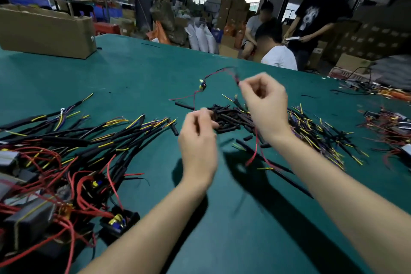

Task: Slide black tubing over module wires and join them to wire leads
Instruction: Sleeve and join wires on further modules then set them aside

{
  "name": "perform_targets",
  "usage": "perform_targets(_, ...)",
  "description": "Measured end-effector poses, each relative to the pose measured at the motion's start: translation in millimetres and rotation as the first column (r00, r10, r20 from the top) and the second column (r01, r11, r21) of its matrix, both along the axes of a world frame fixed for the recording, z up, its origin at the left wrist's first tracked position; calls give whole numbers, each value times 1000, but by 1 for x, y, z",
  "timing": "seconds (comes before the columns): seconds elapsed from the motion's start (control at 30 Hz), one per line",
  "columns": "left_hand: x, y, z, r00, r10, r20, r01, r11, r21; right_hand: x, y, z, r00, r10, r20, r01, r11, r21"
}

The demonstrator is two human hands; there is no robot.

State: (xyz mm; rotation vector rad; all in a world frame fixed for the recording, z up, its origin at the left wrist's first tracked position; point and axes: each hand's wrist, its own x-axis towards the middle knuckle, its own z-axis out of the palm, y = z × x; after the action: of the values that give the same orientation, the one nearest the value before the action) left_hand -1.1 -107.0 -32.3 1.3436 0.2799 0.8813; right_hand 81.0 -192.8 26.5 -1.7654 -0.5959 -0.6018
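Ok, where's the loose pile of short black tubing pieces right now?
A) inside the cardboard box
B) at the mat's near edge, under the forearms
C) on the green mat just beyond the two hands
C: the pile of short black tubing pieces lies on the green mat, just past the left hand and right hand.

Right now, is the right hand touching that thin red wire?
Touching. The head view shows the right hand raised above the table, fingertips pinching the red wire at its upper end.
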Motion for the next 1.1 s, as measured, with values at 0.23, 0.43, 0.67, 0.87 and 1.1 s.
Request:
perform_targets(0.23, 1, 9, 10, 889, -452, -71, 411, 858, -309, -66, -53, -47, 892, 321, -318, -440, 778, -448)
perform_targets(0.43, 0, 1, 22, 767, -541, -344, 552, 830, -75, -65, -65, -56, 902, 258, -345, -259, 965, 44)
perform_targets(0.67, -26, -13, 17, 806, -352, -476, 591, 529, 610, -65, -75, -43, 910, 360, -205, -384, 919, -90)
perform_targets(0.87, -25, -17, 14, 792, -162, -589, 601, 373, 707, -68, -75, -43, 887, 376, -267, -408, 910, -75)
perform_targets(1.1, -33, -22, 26, 738, -96, -668, 666, 265, 697, -67, -76, -39, 775, 539, -330, -514, 842, 167)
